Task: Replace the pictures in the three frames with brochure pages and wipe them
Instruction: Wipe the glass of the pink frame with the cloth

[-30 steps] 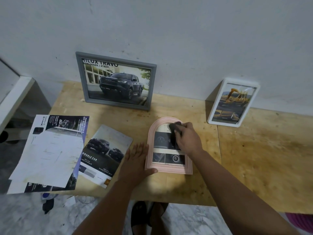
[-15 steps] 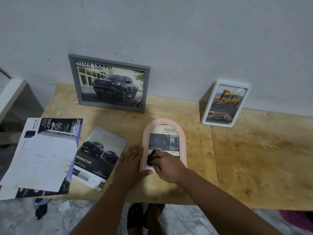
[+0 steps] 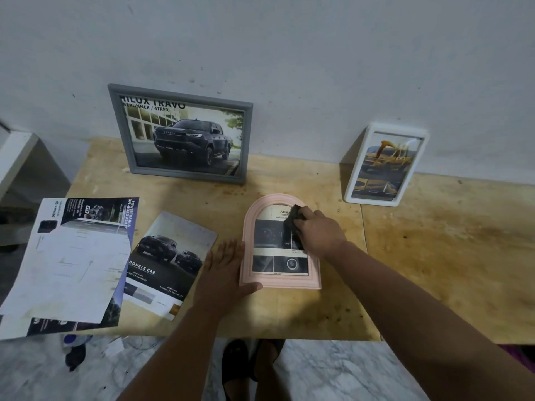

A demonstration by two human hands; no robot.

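Altogether three frames (image 3: 280,241), two hands (image 3: 224,273), one cloth (image 3: 295,218)

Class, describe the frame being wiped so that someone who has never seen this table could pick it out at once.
On the wooden table by the wall, look at its front middle, nearer than the two frames leaning on the wall. The pink frame lies flat there, the right hand holding a dark cloth on its glass. Unlike the rectangular grey frame and white frame, it has an arched top.

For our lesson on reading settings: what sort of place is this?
Probably a plain room at home, used as a makeshift workspace: a bare plywood table against a scuffed white wall, over a marble-patterned floor.
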